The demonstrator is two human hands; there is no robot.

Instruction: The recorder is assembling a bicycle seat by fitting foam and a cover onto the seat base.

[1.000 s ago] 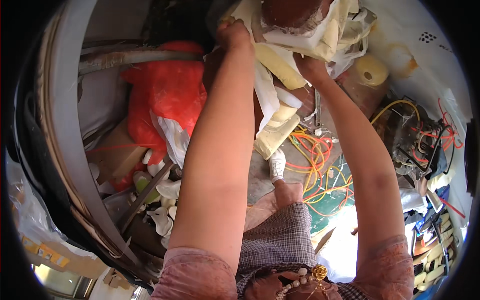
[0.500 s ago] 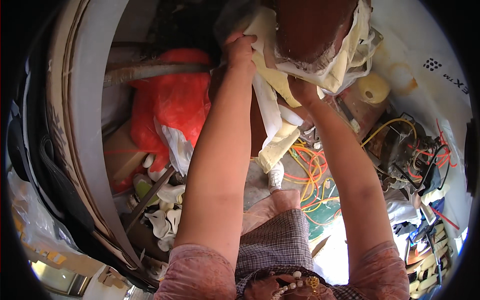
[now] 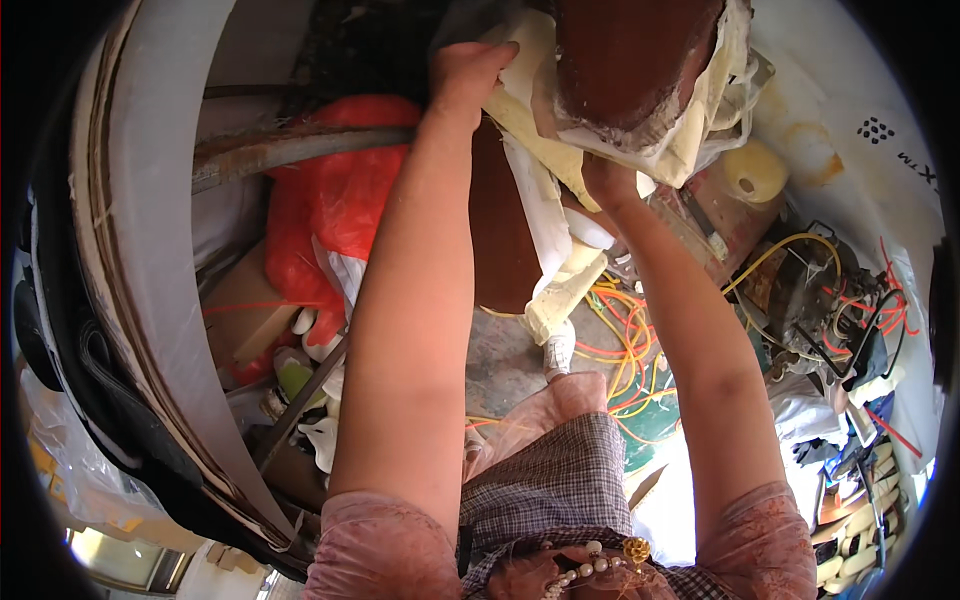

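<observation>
At the top of the view my left hand [image 3: 468, 78] is closed on the edge of a cream sheet [image 3: 522, 100], thumb on top. My right hand [image 3: 608, 184] reaches beneath the layered cream and white sheets [image 3: 690, 140], its fingers hidden. On those sheets sits a dark brown slab [image 3: 635, 60] with a rough, whitish crusted rim. Below and between my arms hangs a brown panel [image 3: 503, 235], beside white and cream strips [image 3: 548, 225] that dangle down.
A rusty metal bar [image 3: 300, 152] crosses in front of a red plastic bag [image 3: 340, 190] at left. Yellow and orange hoses [image 3: 630, 350] tangle on the floor. At right are a round yellowish piece [image 3: 754, 172], machinery with wires [image 3: 810, 290] and a large white sack [image 3: 860, 110].
My left hand has shifted up and left with the sheet edge, exposing more of the brown panel. My right hand stays nearly in place under the sheets.
</observation>
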